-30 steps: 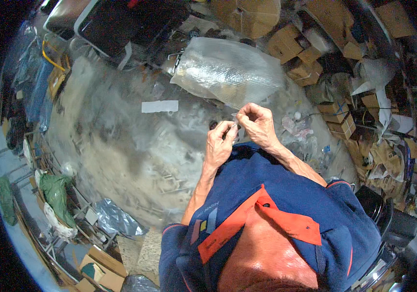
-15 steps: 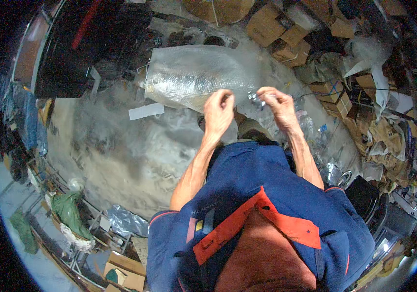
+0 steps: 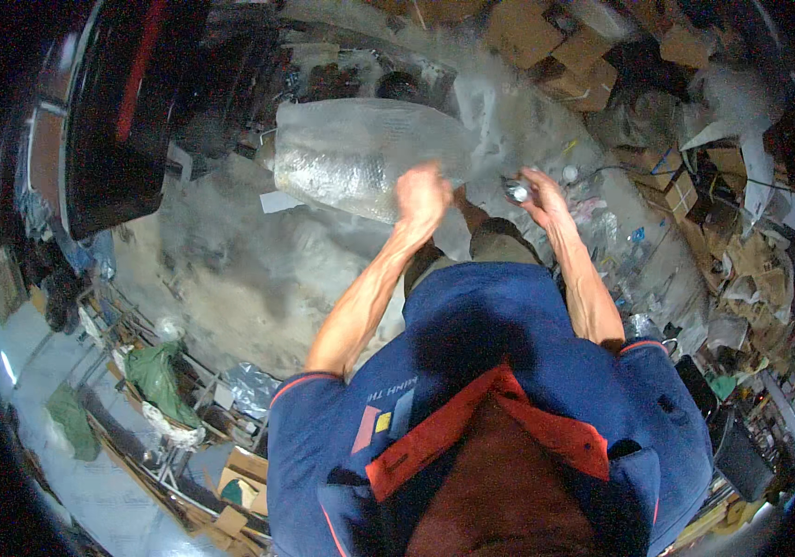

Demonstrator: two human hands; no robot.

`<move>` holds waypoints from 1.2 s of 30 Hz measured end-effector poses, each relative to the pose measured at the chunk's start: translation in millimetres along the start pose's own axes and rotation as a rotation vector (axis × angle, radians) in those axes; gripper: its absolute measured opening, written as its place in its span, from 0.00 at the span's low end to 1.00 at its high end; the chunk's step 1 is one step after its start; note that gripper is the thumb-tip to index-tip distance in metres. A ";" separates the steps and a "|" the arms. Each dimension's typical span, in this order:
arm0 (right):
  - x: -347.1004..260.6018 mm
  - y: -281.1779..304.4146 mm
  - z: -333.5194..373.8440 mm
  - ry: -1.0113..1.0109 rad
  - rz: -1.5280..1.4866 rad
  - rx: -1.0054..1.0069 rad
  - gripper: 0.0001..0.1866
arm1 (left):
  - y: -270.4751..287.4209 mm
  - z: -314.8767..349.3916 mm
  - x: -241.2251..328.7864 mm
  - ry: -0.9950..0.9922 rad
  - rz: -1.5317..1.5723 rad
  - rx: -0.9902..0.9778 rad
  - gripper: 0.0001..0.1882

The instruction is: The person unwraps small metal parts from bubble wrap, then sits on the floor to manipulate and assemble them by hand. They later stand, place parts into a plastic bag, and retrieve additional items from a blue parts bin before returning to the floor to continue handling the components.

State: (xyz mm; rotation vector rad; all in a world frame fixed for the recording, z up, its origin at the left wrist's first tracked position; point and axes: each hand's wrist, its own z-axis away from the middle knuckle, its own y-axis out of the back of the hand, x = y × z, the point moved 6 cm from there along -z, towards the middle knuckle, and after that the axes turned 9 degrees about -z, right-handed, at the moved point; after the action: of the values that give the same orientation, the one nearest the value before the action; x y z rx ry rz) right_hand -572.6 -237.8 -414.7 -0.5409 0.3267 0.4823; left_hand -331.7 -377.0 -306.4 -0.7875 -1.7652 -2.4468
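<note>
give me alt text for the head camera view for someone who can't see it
Seen from above, a person in a blue shirt with a red collar raises both hands: the left hand is blurred against a large clear bubble-wrap bag, and the right hand grips a small shiny object. Around them are a grey concrete floor and piled cardboard boxes.

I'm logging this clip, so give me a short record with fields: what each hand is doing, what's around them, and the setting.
left hand: raised and blurred, on or in front of the large clear bubble-wrap bag; contact unclear
right hand: fingers closed on a small shiny silvery object
floor: grey, dusty concrete
surroundings: brown cardboard boxes beyond the bag; crumpled green cloth by the person's left
</note>
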 end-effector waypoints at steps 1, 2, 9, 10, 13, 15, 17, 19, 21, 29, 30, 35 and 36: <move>5.8 -14.9 -4.2 -0.035 0.066 -0.046 0.10 | 15.8 6.0 -11.2 0.042 0.003 0.081 0.08; 12.3 -33.4 -7.0 -0.022 0.126 -0.114 0.09 | 30.4 14.4 -21.0 0.100 0.106 0.179 0.08; 72.8 -143.1 -12.2 -0.275 0.242 -0.285 0.09 | 77.1 40.8 -70.9 0.518 0.406 0.249 0.08; 81.0 -150.6 -8.5 -0.326 0.332 -0.306 0.10 | 80.8 41.8 -67.2 0.520 0.369 0.295 0.11; 93.9 -175.4 5.2 -0.207 0.106 -0.462 0.11 | 89.6 47.5 -33.9 0.180 0.439 0.463 0.12; 109.5 -175.9 7.5 -0.275 0.116 -0.439 0.10 | 84.5 59.2 -15.9 0.032 0.367 0.366 0.08; 127.5 -174.7 9.7 -0.297 0.042 -0.403 0.09 | 74.5 69.8 -12.4 0.011 0.624 0.214 0.08; 143.5 -182.2 6.7 -0.327 -0.139 -0.428 0.09 | 80.4 80.3 -18.7 -0.028 0.694 0.225 0.08; 155.5 -181.0 8.7 -0.345 -0.111 -0.414 0.09 | 88.4 83.7 -24.2 -0.118 0.723 0.201 0.07; 155.6 -171.6 21.6 -0.337 0.149 -0.305 0.12 | 116.5 87.9 -54.9 -0.173 0.753 0.239 0.06; 152.8 -170.4 22.6 -0.329 0.175 -0.292 0.12 | 117.1 89.5 -60.2 -0.139 0.789 0.220 0.06; 133.6 -146.9 19.7 -0.282 0.290 -0.205 0.14 | 120.8 96.8 -69.4 -0.190 0.776 0.167 0.06; 128.5 -136.7 16.6 -0.267 0.312 -0.184 0.14 | 120.1 97.2 -67.2 -0.232 0.765 0.155 0.06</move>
State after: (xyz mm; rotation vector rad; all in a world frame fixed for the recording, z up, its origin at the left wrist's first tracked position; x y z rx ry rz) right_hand -391.3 -286.3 -398.6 -0.5993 0.1099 0.8833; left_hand -199.3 -351.2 -205.4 -1.4374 -1.3188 -1.7487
